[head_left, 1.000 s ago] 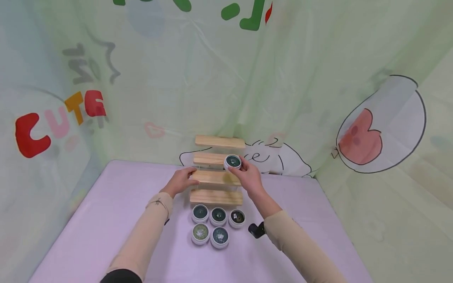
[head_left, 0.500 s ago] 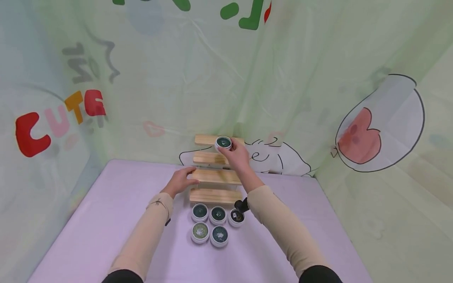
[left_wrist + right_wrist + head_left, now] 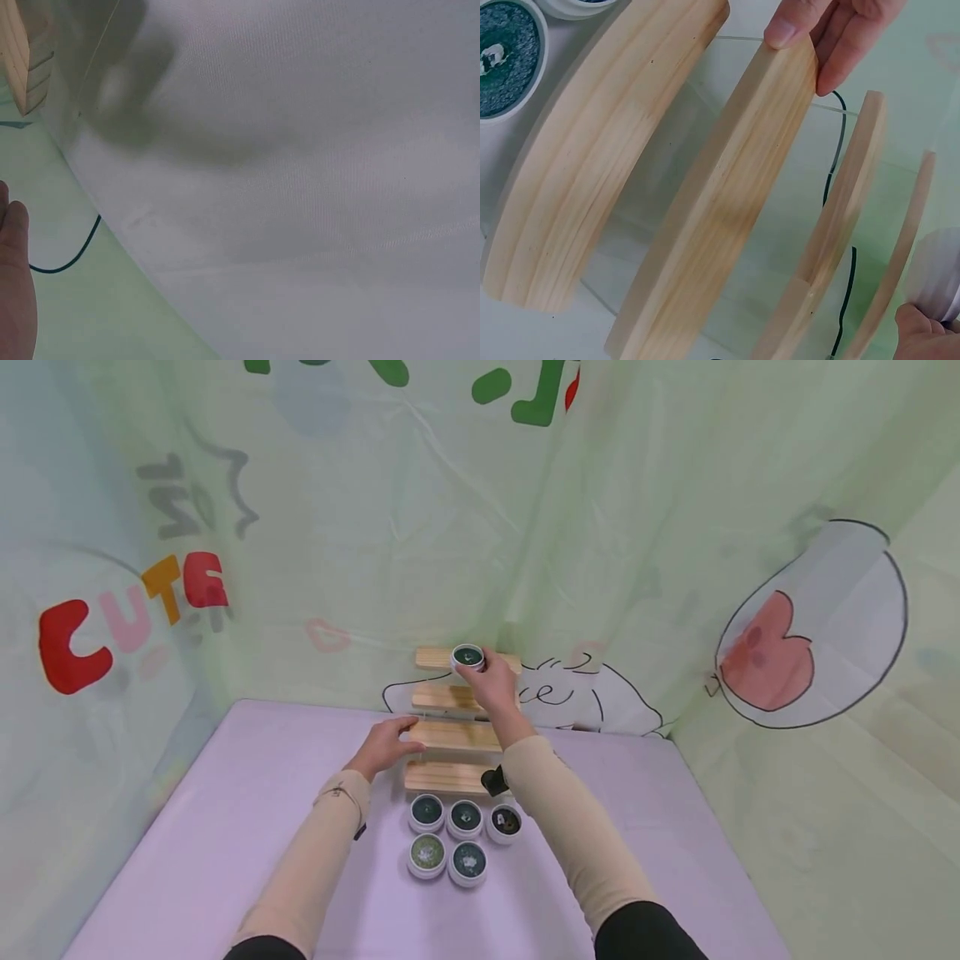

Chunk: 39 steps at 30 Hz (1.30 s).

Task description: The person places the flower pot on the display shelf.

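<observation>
Beige sleeves (image 3: 577,827), fabric slightly creased, came in from the bottom edge. Five round white tubs sat on the worktop (image 3: 187,860) in front of the rack: near row, a flecked green-topped tub (image 3: 427,853) and a dark blue-grey tub (image 3: 468,862); row behind, two dark teal tubs (image 3: 446,814) and a blackish tub (image 3: 506,821) at right. Right wrist view showed one fill as teal and grainy inside a smooth white rim, pale patch near the middle. Wooden rack (image 3: 457,735) right behind: four stepped boards, pale straight-grained wood, bowed long edges. Left hand (image 3: 385,745) had the left end of the second board from the bottom pinched, thumb on the front edge, other fingers behind. Right hand (image 3: 495,685) gripped a sixth tub (image 3: 468,656) between thumb and fingers, upright, dark teal top facing up, in front of the top board; couldn't tell if its base touched wood. Pale marks on the tubs too small to read. Left wall: "CUTE" lettering (image 3: 73,647) in red, pink and orange. Green characters (image 3: 540,397) cut off at the top. Worktop lavender, fine weave in left wrist view. Pale green sheeting (image 3: 360,527) formed the walls, wrinkled, with cartoon line art.
</observation>
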Each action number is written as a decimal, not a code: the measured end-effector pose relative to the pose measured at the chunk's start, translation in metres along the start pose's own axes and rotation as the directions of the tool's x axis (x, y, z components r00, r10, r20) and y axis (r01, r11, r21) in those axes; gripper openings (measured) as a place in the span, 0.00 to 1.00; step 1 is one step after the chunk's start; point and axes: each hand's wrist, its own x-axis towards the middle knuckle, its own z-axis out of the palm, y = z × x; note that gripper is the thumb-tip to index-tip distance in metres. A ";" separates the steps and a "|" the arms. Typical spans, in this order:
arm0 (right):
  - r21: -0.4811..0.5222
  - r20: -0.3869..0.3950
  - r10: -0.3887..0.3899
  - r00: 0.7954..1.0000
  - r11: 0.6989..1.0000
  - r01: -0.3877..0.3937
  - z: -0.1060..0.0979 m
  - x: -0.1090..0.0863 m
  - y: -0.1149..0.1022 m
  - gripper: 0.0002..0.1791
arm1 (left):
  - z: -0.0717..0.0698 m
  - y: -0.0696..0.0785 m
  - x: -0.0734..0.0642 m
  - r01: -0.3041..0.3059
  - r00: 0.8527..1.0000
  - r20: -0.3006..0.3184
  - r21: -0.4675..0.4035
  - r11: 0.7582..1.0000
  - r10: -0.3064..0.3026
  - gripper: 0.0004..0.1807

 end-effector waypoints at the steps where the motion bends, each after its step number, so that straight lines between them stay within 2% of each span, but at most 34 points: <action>1: 0.001 -0.001 0.003 1.000 1.000 -0.003 0.001 0.001 0.001 0.33 | 0.001 0.000 0.000 -0.004 1.000 0.002 0.002 1.000 0.004 0.35; 7: 0.004 0.000 0.012 1.000 1.000 -0.012 0.007 0.004 0.004 0.31 | 0.005 -0.003 0.000 0.005 1.000 0.009 -0.024 1.000 -0.005 0.35; 16: -0.022 0.001 0.005 1.000 1.000 -0.005 0.009 0.004 0.001 0.24 | 0.007 0.000 -0.003 0.006 1.000 0.010 0.008 1.000 -0.006 0.35; 25: -0.061 0.023 -0.002 1.000 0.998 0.003 0.011 0.007 -0.001 0.21 | 0.008 0.000 -0.002 0.001 1.000 0.010 0.012 1.000 -0.001 0.35; 35: -0.067 0.037 -0.037 0.999 0.997 0.039 0.009 0.008 -0.004 0.21 | 0.004 -0.003 0.001 -0.005 1.000 0.001 -0.022 1.000 0.005 0.35; 39: -0.004 0.061 -0.042 0.997 0.999 0.042 0.001 0.003 -0.001 0.29 | 0.001 -0.007 0.004 -0.014 1.000 -0.002 -0.021 1.000 0.014 0.35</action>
